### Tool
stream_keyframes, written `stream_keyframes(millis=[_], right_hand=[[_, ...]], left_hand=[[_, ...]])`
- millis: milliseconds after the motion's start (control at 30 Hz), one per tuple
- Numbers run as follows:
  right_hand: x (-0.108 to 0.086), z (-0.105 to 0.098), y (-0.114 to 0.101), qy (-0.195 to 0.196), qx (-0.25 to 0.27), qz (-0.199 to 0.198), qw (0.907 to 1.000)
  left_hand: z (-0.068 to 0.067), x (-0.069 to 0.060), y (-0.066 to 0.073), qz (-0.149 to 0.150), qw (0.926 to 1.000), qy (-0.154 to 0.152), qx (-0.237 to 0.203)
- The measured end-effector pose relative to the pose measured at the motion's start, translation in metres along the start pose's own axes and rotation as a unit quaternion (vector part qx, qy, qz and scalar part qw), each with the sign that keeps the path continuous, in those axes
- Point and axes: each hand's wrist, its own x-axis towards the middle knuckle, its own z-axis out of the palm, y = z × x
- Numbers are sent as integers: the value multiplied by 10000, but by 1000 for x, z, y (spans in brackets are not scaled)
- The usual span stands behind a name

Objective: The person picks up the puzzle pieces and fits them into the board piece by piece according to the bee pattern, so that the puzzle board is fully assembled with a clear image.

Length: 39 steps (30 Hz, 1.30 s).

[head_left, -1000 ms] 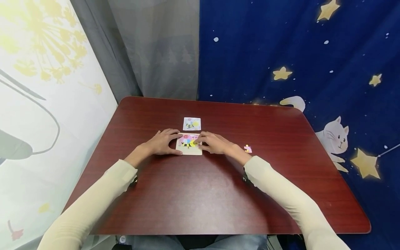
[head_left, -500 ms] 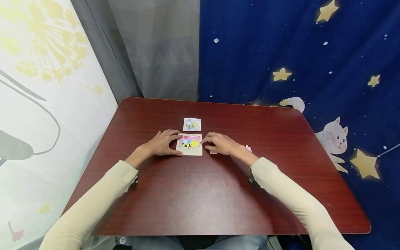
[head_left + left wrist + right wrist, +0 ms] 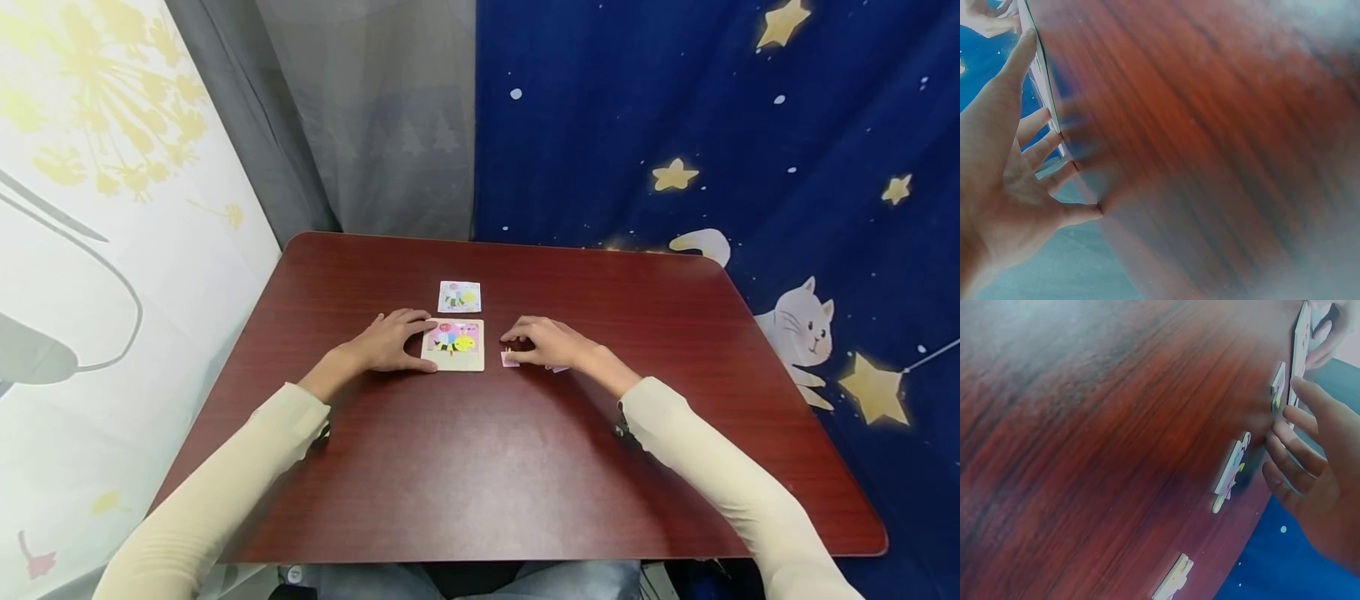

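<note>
A wooden jigsaw board [image 3: 468, 362] with a bee picture on pink lies flat on the table. My left hand [image 3: 386, 342] rests at its left side, thumb at the near corner and index finger at the far corner. In the left wrist view the thumb touches the board's edge and the other fingers are spread, tips at the table. My right hand [image 3: 551, 342] hovers right of the board, over a pink puzzle piece [image 3: 509, 360] that is partly covered. In the right wrist view its fingers are loosely bent with nothing seen between them, near that piece [image 3: 1279, 384].
A printed bee picture card [image 3: 460, 297] lies just beyond the board. Further puzzle pieces lie to the right, one linked-looking clump [image 3: 1232, 467] and another piece [image 3: 1174, 578]. The dark red table [image 3: 480, 467] borders a blue star curtain [image 3: 585, 125] at the back.
My right hand has left the board's right side and moved right, over the loose pieces. The left hand stays at the board, which has not moved.
</note>
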Motion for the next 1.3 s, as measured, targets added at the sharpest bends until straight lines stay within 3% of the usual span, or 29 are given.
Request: stream_keyframes(millis=[233,733,1300], right_hand=[[-3,1,2,-217,68,99,9997],[1,4,-1,-119,241,93,9996],[37,0,-27,79,418,-97,9990]], left_hand=[[-2,0,0,10,10000,38,0],[0,-1,1,-46,10000,-32,-16],[0,1,0,-108,9999,-76,-33]])
